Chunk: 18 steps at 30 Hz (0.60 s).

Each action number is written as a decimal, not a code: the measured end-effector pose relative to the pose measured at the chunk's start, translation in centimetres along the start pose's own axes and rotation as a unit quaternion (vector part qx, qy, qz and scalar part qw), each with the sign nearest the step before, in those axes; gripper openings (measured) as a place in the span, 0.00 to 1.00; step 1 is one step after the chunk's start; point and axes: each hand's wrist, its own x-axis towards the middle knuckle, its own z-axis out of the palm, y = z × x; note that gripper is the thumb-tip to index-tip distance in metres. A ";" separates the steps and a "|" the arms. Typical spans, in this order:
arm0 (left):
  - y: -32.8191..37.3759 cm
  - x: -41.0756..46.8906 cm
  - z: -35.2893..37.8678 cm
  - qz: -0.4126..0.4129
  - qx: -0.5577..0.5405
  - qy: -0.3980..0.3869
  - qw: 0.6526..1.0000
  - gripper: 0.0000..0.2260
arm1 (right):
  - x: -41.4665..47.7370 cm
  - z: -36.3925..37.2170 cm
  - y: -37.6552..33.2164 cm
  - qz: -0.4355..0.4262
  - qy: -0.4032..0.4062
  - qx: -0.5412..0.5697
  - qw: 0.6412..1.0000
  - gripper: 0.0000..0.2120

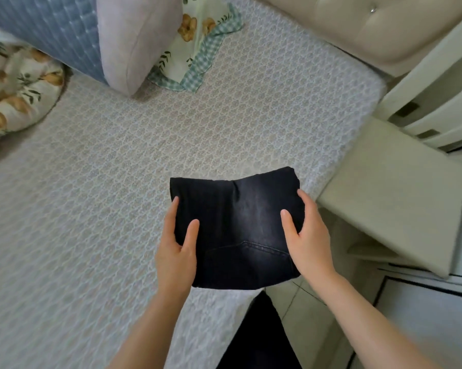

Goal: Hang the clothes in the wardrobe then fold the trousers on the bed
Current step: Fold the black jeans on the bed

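1. The trousers (237, 222) are black, faded denim folded into a compact, roughly square packet. A stitched curved seam shows on the near half and a soft crease runs down the far half.
2. They sit just toward 6 o'clock from the middle of the view, over the near right corner of the bed (118, 182). Whether they rest on it or are held just above it I cannot tell.
3. The left hand (175, 251) holds the packet's 9 o'clock edge, its grip pinching the fabric with the thumb on top and a finger laid along the side.
4. The right hand (308, 241) holds the 3 o'clock edge the same way, its grip pinching the fabric, thumb on top and fingers wrapped round the side.
5. The bed wears a pale patterned cover.
6. At 11 o'clock lies a folded blue and pink quilt (112, 35), with a floral cloth (197, 54) beside it at 12.
7. A floral pillow (16, 97) lies at 10 o'clock.
8. A cream bedside cabinet (389, 187) stands at 3 o'clock.
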 end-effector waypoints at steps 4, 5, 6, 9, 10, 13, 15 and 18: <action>2.5 -5.5 -3.3 0.047 -0.009 -0.029 0.998 0.23 | -7.1 -2.6 -1.5 0.018 0.060 0.028 0.998 0.25; 3.1 -6.7 -4.0 0.056 -0.013 -0.037 0.998 0.24 | -8.6 -3.2 -1.8 0.023 0.072 0.037 0.996 0.25; 3.6 -7.9 -4.8 0.067 -0.016 -0.047 0.996 0.24 | -10.4 -3.9 -2.0 0.026 0.086 0.047 0.995 0.25; 4.9 -11.3 -6.5 0.092 -0.012 -0.070 0.993 0.24 | -15.2 -5.9 -2.4 0.037 0.127 0.078 0.988 0.23; 5.2 -12.2 -6.8 0.101 -0.007 -0.081 0.992 0.23 | -16.7 -6.6 -2.4 0.040 0.141 0.085 0.985 0.23; 6.1 -15.1 -7.3 0.121 0.008 -0.122 0.985 0.21 | -21.5 -8.5 -2.3 0.049 0.183 0.089 0.978 0.23; 6.8 -17.0 -7.2 0.127 0.003 -0.153 0.980 0.20 | -24.7 -9.8 -1.8 0.067 0.210 0.093 0.971 0.23; 7.5 -20.1 -6.3 0.134 -0.002 -0.199 0.971 0.19 | -29.4 -11.6 -0.9 0.095 0.259 0.086 0.958 0.23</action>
